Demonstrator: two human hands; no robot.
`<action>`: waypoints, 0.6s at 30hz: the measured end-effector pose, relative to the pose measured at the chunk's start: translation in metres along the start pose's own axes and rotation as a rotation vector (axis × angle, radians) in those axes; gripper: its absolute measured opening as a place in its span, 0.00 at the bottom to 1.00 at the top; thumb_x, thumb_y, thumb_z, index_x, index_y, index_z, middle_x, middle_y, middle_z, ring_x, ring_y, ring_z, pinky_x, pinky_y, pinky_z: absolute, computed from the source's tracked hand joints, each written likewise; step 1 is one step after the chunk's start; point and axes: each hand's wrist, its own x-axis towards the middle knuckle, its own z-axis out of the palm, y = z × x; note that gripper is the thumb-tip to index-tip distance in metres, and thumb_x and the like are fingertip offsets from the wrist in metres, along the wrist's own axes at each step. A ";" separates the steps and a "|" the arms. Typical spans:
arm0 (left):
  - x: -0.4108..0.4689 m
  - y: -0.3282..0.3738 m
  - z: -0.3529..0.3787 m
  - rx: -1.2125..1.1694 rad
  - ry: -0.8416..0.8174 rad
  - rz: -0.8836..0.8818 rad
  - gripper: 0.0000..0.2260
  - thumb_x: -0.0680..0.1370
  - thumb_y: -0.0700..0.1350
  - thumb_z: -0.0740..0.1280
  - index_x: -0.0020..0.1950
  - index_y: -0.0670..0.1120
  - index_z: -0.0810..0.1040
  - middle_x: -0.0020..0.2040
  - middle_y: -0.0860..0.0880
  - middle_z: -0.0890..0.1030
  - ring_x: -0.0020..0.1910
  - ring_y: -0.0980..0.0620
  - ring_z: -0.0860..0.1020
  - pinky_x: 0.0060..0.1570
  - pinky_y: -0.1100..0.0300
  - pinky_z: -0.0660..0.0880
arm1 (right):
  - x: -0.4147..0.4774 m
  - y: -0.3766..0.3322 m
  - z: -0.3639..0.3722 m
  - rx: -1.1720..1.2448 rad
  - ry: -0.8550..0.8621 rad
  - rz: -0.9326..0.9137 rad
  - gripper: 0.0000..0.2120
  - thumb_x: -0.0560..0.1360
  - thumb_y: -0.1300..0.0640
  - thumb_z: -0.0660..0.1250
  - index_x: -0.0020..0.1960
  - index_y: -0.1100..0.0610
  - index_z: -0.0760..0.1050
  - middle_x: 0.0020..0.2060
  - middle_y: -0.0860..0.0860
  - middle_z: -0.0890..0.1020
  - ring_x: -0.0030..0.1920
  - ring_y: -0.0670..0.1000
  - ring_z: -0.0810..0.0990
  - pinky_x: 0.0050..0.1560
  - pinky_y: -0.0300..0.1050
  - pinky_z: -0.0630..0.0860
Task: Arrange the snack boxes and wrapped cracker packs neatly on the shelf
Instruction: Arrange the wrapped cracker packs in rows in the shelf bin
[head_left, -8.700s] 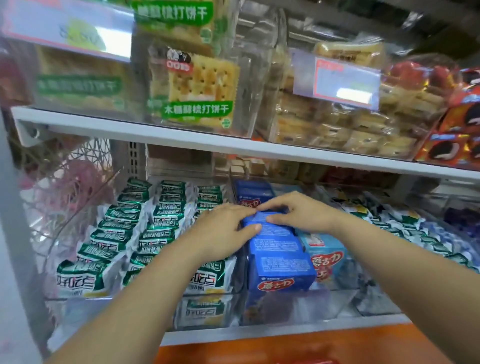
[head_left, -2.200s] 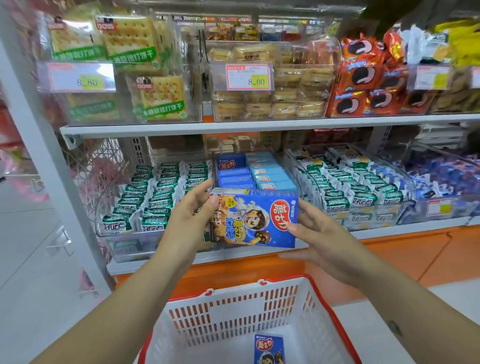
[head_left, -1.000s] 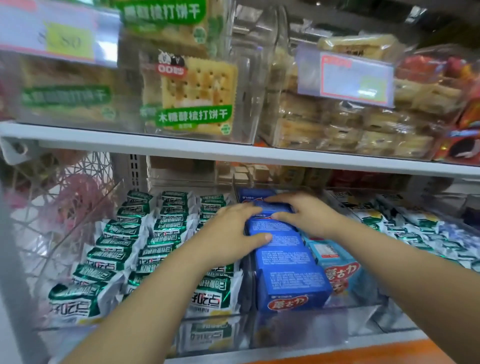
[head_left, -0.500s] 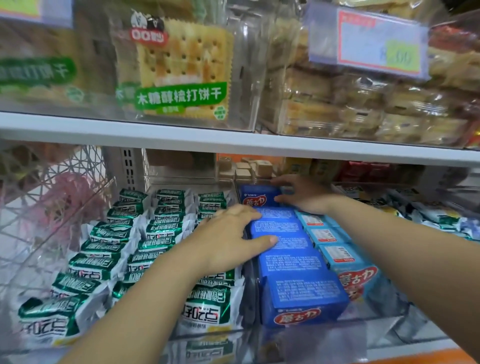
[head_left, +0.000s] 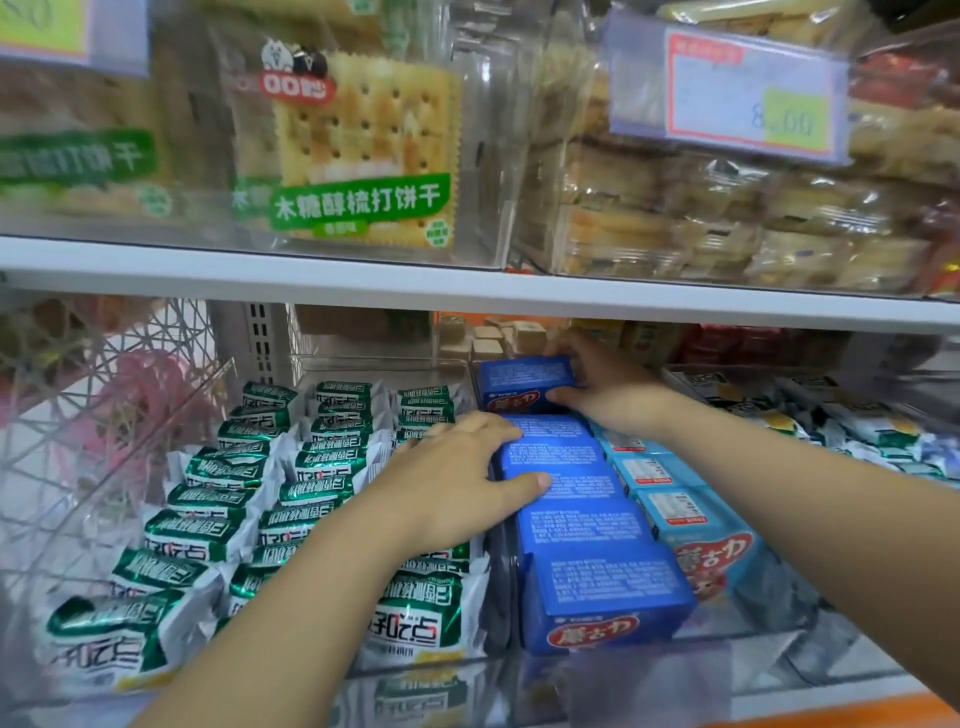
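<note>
A row of dark blue snack boxes (head_left: 582, 525) runs front to back in a clear bin on the lower shelf. Beside it on the right lies a row of light blue boxes (head_left: 675, 512). My left hand (head_left: 457, 483) rests flat on the dark blue row near its middle, fingers spread, thumb on a box top. My right hand (head_left: 605, 392) reaches deep under the upper shelf and grips the rearmost dark blue box (head_left: 524, 382), which sits raised above the row. Green-and-white wrapped cracker packs (head_left: 311, 467) fill the bin on the left.
The white upper shelf (head_left: 467, 283) hangs low over the bins and carries cracker packs (head_left: 358, 156) and a price tag (head_left: 727, 93). More wrapped packs (head_left: 872, 431) lie at the right. A wire rack (head_left: 93, 395) stands at the left. The clear bin front (head_left: 597, 680) walls the near edge.
My right hand has closed on the rearmost dark blue box and raised it slightly. My left hand stays on the row. The view has moved closer to the shelf.
</note>
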 end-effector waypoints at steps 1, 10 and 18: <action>0.000 0.001 -0.001 0.020 -0.011 -0.012 0.29 0.77 0.64 0.57 0.75 0.56 0.59 0.75 0.60 0.58 0.73 0.53 0.59 0.71 0.50 0.60 | -0.012 -0.004 -0.002 0.035 0.078 -0.035 0.18 0.73 0.58 0.69 0.59 0.50 0.67 0.55 0.50 0.77 0.54 0.52 0.77 0.55 0.51 0.74; -0.015 0.033 -0.013 0.321 -0.052 -0.080 0.25 0.80 0.62 0.53 0.75 0.54 0.60 0.76 0.53 0.61 0.72 0.45 0.62 0.69 0.44 0.60 | -0.142 -0.032 -0.039 0.087 0.380 -0.162 0.17 0.73 0.64 0.70 0.59 0.55 0.71 0.56 0.48 0.78 0.45 0.46 0.76 0.49 0.43 0.74; -0.089 0.083 -0.021 0.059 0.246 0.052 0.35 0.75 0.59 0.66 0.77 0.50 0.56 0.75 0.49 0.64 0.72 0.49 0.64 0.69 0.51 0.63 | -0.224 -0.053 -0.082 0.058 0.418 -0.168 0.17 0.72 0.66 0.71 0.59 0.58 0.73 0.44 0.39 0.72 0.43 0.28 0.72 0.43 0.20 0.64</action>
